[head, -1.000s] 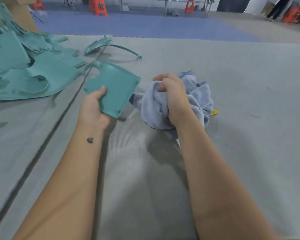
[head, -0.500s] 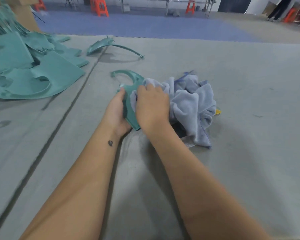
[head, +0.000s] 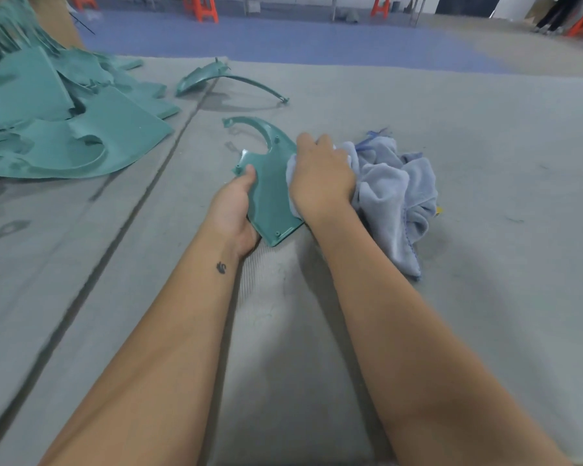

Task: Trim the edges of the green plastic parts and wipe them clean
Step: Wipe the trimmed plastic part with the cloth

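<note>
My left hand grips a flat green plastic part by its left edge, thumb on top, holding it just above the grey table. The part has a curved hook-like arm reaching up and left. My right hand grips a bunched light-blue cloth and presses it against the part's right side. Most of the cloth trails to the right onto the table.
A heap of green plastic parts lies at the far left. One curved green part sits alone beyond the hands. A dark seam runs diagonally across the grey table covering. Orange stools stand on the floor beyond.
The part has turned to show its inner face, and my left hand has shifted its grip on it. My right hand with the cloth has slid along the part's right side.
</note>
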A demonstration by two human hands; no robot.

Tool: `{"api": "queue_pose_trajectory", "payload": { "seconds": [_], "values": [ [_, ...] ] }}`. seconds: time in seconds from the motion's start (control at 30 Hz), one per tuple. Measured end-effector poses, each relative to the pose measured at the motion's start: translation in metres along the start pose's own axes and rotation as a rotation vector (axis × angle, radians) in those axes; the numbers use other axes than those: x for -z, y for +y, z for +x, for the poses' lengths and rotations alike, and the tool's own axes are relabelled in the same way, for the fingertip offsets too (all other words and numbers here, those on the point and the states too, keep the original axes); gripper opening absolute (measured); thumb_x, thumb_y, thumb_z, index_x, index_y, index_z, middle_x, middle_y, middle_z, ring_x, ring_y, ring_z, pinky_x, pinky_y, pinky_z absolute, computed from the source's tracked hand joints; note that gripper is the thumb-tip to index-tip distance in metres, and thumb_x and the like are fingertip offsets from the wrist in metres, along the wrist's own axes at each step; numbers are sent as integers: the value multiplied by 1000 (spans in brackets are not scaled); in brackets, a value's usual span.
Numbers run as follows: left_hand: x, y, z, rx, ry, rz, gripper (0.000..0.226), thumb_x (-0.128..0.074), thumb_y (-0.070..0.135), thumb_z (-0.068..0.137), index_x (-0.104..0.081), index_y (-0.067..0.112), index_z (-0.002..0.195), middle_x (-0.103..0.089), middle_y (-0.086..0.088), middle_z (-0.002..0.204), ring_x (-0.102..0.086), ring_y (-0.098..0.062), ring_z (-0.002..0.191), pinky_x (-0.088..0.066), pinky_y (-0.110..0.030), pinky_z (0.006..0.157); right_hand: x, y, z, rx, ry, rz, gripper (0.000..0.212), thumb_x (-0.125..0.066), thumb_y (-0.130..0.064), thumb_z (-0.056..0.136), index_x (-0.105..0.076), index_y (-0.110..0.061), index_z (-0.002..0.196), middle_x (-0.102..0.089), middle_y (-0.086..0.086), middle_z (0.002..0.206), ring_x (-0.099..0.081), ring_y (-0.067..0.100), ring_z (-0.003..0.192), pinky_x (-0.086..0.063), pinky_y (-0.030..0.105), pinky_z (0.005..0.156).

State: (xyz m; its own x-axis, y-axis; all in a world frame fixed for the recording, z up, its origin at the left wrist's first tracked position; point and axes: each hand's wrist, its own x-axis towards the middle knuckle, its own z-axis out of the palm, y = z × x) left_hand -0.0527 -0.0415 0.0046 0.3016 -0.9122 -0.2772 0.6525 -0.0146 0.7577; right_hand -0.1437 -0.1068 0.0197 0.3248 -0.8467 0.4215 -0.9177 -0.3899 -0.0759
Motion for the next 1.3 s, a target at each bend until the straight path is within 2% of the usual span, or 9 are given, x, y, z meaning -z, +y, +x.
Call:
{"api": "queue_pose_trajectory", "payload": {
  "seconds": [0.13, 0.27, 0.4, 0.63, 0.87, 0.97, 1.1, 1.2, 1.3],
  "values": [
    [-2, 0, 2, 17, -36, -11, 37, -33, 28, 106, -63, 8, 107, -73, -9, 95, -71, -18, 84, -58, -29, 69, 8, -11, -16, 195, -37, 129, 20, -47, -25, 93, -52, -22, 112, -55, 4, 112, -54, 26, 102, -32, 35, 75],
    [0, 1, 2, -7, -144, -68, 32, -29, 12, 103, -54, 11, 82, -62, 0, 67, -63, -10, 67, -51, -22, 69, 19, -31, -34, 357, -170, 244, 18, -54, -18, 75, -45, -24, 90, -40, -11, 68, -44, 16, 64, -22, 26, 48],
    [-3, 2, 1, -30, -117, -42, 33, -34, 22, 105, -61, 9, 93, -72, -2, 72, -70, -11, 67, -56, -22, 61, 12, -19, -29, 232, -64, 332, 5, -49, -21, 88, -47, -20, 93, -56, -1, 93, -51, 23, 78, -30, 30, 57],
    [7, 11, 2, -43, -44, 149, 32, -40, 26, 103, -62, 8, 119, -70, -9, 111, -70, -22, 93, -56, -32, 73, 2, 31, -11, -128, 144, 80, 22, -43, -23, 94, -55, -12, 110, -55, 12, 121, -50, 30, 110, -32, 35, 91],
    [24, 33, 1, -170, 11, 191, 32, -57, 35, 95, -79, 20, 78, -75, 1, 86, -72, -16, 76, -58, -30, 65, 8, 52, -12, -155, 205, 134, 14, -44, -19, 84, -58, -16, 86, -63, 7, 103, -53, 27, 99, -31, 31, 80],
    [22, 33, 1, -244, 45, 273, 27, -61, 35, 93, -77, 16, 83, -75, 0, 86, -71, -15, 75, -57, -29, 67, 10, 47, -14, -181, 268, 442, 14, -50, -14, 84, -64, -13, 86, -63, 5, 90, -55, 28, 94, -37, 33, 83],
    [24, 28, 1, -485, 177, 777, 29, -67, 32, 90, -65, 9, 72, -65, 11, 56, -57, -1, 47, -40, -13, 45, 22, 43, -19, -309, 448, 1036, 10, -58, -12, 87, -58, -21, 85, -63, -4, 81, -57, 10, 83, -42, 19, 75],
    [22, 26, 1, -512, 164, 901, 30, -68, 37, 88, -64, 12, 71, -63, 9, 56, -53, -1, 43, -38, -15, 40, 25, 45, -22, -165, 122, 1028, 9, -64, -21, 86, -57, -27, 89, -55, -19, 76, -52, -8, 76, -37, 7, 69],
    [21, 27, 0, -540, 153, 910, 30, -68, 36, 87, -63, 15, 67, -66, 8, 61, -58, -4, 49, -42, -16, 44, 21, 45, -20, -194, -148, 881, 27, -65, -34, 84, -55, -27, 108, -44, -21, 84, -49, 8, 104, -34, 13, 77]
  ]
}}
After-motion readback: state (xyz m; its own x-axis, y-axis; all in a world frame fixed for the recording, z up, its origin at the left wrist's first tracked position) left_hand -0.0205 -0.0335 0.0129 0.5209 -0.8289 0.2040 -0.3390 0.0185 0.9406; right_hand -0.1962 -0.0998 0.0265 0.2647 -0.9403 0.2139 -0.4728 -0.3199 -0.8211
